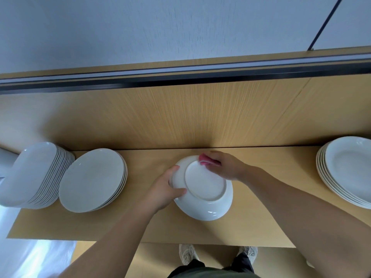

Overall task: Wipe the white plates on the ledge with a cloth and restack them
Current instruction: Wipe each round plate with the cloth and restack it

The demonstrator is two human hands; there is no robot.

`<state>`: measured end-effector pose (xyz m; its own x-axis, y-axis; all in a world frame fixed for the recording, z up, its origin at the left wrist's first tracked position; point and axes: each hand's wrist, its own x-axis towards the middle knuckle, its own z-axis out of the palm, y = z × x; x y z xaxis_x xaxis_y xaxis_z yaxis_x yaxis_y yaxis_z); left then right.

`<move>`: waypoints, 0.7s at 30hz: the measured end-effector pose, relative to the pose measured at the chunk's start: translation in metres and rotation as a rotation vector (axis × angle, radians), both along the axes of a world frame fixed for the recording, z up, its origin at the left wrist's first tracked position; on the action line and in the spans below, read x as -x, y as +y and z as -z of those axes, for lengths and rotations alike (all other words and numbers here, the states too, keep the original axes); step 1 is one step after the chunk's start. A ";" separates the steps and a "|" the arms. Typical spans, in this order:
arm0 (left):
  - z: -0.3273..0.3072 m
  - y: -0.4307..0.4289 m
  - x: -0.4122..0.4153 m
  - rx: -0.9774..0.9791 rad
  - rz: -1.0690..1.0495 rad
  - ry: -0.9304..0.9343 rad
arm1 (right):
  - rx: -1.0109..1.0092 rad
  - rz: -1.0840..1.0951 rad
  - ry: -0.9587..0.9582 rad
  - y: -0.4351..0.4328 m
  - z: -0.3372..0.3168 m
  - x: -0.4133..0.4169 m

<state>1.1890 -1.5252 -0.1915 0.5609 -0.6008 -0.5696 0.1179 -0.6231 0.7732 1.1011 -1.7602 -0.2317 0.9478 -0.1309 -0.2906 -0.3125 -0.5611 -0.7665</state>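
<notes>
Over the bench [128,227], the left hand [165,190] grips the left rim of an upturned plate [206,189]. The right hand [223,166] holds a pink cloth [205,159] against its far edge. A left stack [92,179] and a right stack [347,169] flank them, well apart.

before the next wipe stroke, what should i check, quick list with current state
1. Left hand grips the plate by its rim: ok.
2. Right hand holds the cloth: ok.
3. Cloth touches the plate: ok, at the far rim.
4. Side facing up is known: ok, the underside, with the foot ring showing.
5. Eating side already wiped: cannot tell, it faces down.
6. A stack top is free for restacking: ok, both the left stack and the right stack have bare tops. Which one takes wiped plates: cannot tell.
</notes>
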 end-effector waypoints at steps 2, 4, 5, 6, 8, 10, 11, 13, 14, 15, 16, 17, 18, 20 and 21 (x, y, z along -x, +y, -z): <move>0.000 0.000 0.002 0.018 -0.003 0.060 | 0.030 -0.015 0.019 0.004 0.000 -0.005; -0.001 0.000 0.004 0.020 -0.015 0.070 | 0.087 0.001 0.027 0.010 0.003 -0.008; 0.000 0.000 0.005 0.024 -0.026 0.071 | 0.101 0.031 0.022 0.013 0.004 -0.009; 0.003 0.002 0.005 0.035 -0.036 0.076 | 0.098 0.071 0.013 0.015 0.006 -0.008; 0.007 0.003 0.006 0.046 -0.055 0.079 | 0.070 0.147 -0.002 0.016 0.008 -0.004; 0.009 0.004 0.007 0.054 -0.074 0.083 | 0.017 0.226 0.006 0.015 0.010 0.006; 0.009 0.004 0.008 0.056 -0.080 0.081 | -0.012 0.273 0.015 0.016 0.011 0.012; 0.011 0.005 0.009 0.060 -0.094 0.088 | -0.059 0.372 0.031 0.019 0.014 0.027; 0.013 0.006 0.009 0.062 -0.100 0.095 | -0.073 0.424 0.031 0.022 0.016 0.035; 0.014 0.007 0.010 0.059 -0.101 0.101 | -0.082 0.472 0.019 0.027 0.018 0.044; 0.015 0.007 0.010 0.059 -0.102 0.101 | -0.092 0.516 -0.009 0.033 0.020 0.052; 0.016 0.008 0.011 0.059 -0.098 0.098 | -0.101 0.557 -0.049 0.041 0.022 0.062; 0.017 0.008 0.011 0.063 -0.097 0.096 | -0.110 0.592 -0.091 0.050 0.023 0.071; 0.018 0.009 0.012 0.068 -0.098 0.079 | -0.134 0.641 -0.159 0.068 0.024 0.085; 0.018 0.009 0.013 0.071 -0.089 0.065 | -0.152 0.656 -0.178 0.074 0.025 0.088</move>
<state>1.1763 -1.5162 -0.2094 0.5769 -0.5900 -0.5649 0.2221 -0.5522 0.8036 1.0128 -1.6860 -0.2562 0.7219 -0.6629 -0.1982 -0.4122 -0.1820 -0.8927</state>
